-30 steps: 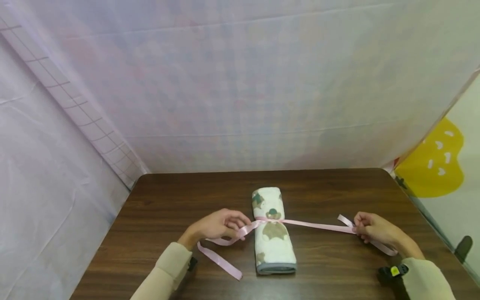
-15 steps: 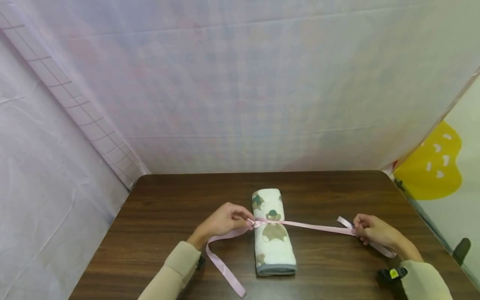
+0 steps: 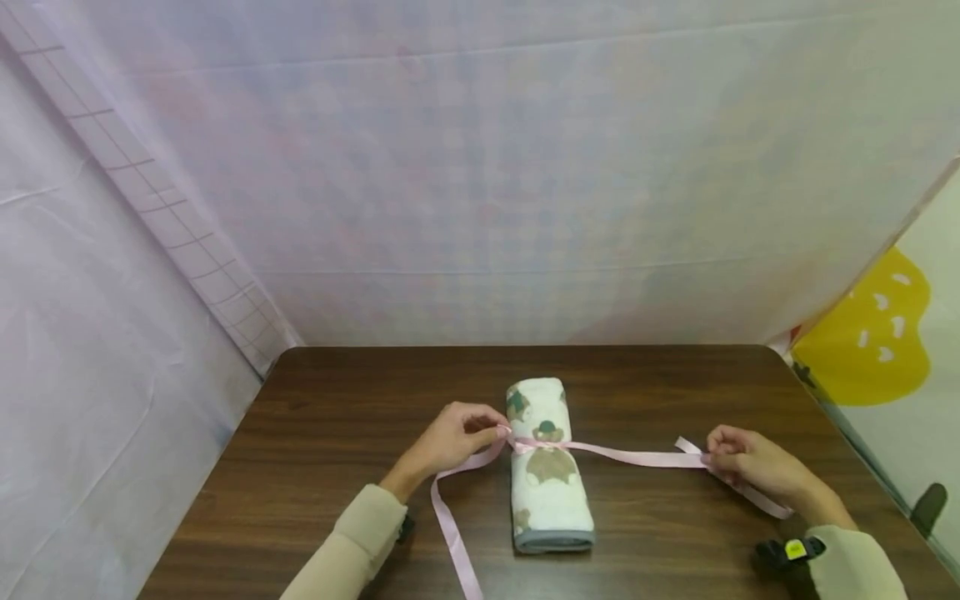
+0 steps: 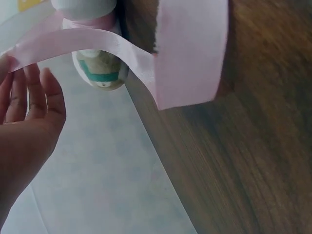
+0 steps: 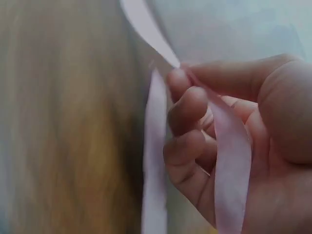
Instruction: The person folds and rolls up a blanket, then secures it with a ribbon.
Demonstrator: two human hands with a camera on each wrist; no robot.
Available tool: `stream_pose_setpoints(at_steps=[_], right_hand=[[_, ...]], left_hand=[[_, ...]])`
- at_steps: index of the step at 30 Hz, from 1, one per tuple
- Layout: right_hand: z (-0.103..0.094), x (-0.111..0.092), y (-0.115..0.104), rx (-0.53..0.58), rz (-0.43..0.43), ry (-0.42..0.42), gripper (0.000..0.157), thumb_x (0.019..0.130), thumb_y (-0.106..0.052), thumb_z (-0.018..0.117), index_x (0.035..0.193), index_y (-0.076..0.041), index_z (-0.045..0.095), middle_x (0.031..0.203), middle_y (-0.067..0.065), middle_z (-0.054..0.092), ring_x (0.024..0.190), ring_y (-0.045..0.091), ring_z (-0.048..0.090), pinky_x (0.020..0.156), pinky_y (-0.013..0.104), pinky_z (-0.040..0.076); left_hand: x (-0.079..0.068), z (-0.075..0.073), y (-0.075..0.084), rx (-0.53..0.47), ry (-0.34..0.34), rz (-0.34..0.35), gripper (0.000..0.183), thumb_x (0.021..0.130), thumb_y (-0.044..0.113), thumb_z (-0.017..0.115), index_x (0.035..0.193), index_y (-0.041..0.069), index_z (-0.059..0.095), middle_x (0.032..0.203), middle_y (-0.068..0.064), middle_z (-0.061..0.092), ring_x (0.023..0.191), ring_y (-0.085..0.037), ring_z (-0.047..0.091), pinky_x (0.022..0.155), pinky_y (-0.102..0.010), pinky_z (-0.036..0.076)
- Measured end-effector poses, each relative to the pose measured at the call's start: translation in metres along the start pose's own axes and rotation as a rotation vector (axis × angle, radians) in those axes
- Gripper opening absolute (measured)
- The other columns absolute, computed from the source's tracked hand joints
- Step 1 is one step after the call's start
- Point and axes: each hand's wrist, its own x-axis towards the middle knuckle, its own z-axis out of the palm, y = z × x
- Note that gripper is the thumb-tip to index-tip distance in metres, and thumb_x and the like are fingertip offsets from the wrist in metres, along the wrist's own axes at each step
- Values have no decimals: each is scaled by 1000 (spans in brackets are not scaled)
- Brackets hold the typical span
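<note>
A folded white towel (image 3: 552,504) with brown bear prints and a grey edge lies lengthwise on the table. Around its middle runs a pink ribbon (image 3: 637,457), cinching it, with a knot or crossing on top. Close to the towel's left side, my left hand (image 3: 457,435) pinches the ribbon between thumb and fingertips; the ribbon's tail droops from there toward the table's front. Well to the right, my right hand (image 3: 757,467) pinches the other length, which sags slightly. In the right wrist view, the ribbon (image 5: 231,161) passes between thumb and index finger, its tail hanging across the palm.
The dark wood-grain table (image 3: 360,383) meets a pale cloth backdrop (image 3: 480,208) at its far edge. White sheeting (image 3: 112,375) hangs at the left. A yellow patterned shape (image 3: 870,333) shows on the right, beyond the table's edge.
My left hand has moved in toward the towel, from a loose hold to a pinch near the knot, then lifted slightly. The right-hand ribbon has slackened; the left tail trails nearer the front.
</note>
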Motion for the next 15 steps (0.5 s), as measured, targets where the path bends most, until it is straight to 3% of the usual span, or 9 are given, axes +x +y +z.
stream_pose_setpoints(at_steps=[4,9,11,15], right_hand=[[6,3,-20,138,-131,-21,8,100,-5,54,101,0,47,74,0,58,63,11,55,49,36,42],[15,11,-55,301,-308,-109,5,102,1,47,106,-1,49,81,0,62,68,10,58,54,31,47],[18,14,-69,328,-337,-131,8,103,-1,45,109,-2,51,89,0,65,74,11,61,64,28,53],[26,20,-98,342,-341,-153,18,106,-6,42,120,-2,52,107,7,66,88,18,67,76,32,56]], left_hand=[[1,1,1,0,0,-24,13,95,20,68,103,13,76,96,3,74,88,-8,66,80,-30,54],[2,2,3,0,8,-23,11,94,19,69,101,13,75,92,3,73,85,-8,65,79,-27,53],[4,3,3,3,16,-13,12,94,19,69,101,12,75,91,1,73,85,-9,64,79,-27,53],[5,4,3,7,42,-8,14,94,19,69,102,10,75,93,-1,73,84,-11,65,78,-27,53]])
